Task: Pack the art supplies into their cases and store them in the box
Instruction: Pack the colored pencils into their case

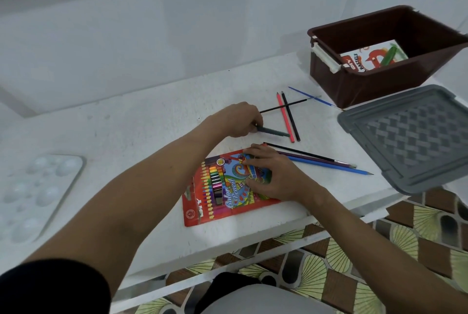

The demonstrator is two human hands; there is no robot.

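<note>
Left hand [240,121] gripping dark grey pencil [273,132] low over white table [152,136]. Right hand [273,174] flat, fingers spread, pressing red colour pencil case [215,194] near table's front edge. Loose pencils [329,163] just right of case. Brown box [374,80] far right, pastel pack [364,60] inside; grey lid [410,136] beside.

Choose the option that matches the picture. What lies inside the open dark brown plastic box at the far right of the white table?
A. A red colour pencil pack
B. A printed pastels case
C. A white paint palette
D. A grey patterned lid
B: a printed pastels case lies on the bottom of the dark brown plastic box, its lettering reading "PASTELS"; nothing else shows in the part of the box's inside that is in view.
</note>
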